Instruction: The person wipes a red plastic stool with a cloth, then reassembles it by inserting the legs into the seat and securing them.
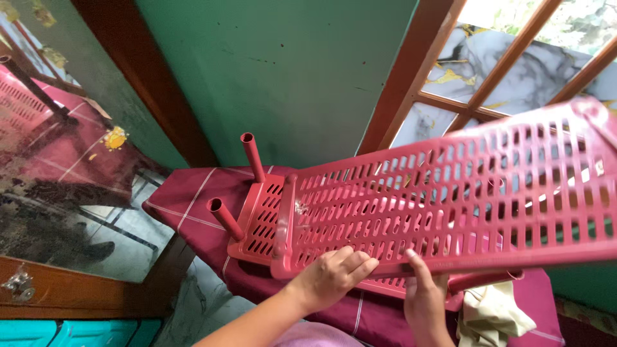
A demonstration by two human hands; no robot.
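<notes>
A long red slotted plastic shelf panel (463, 193) is held tilted above a second red slotted shelf (260, 222) that lies on a maroon cloth (193, 196). My left hand (334, 276) grips the panel's near edge with its fingers curled over the rim. My right hand (424, 299) holds the same edge from below, thumb up against the rim. Two red plastic tube legs (252, 156) (225, 218) stick up from the lower shelf's left corners.
A green wall (289, 71) rises behind. A wooden-framed window (508, 64) is at the upper right. A wood-framed mirror (64, 160) leans at left. A cream cloth (491, 315) lies on the maroon cover at lower right.
</notes>
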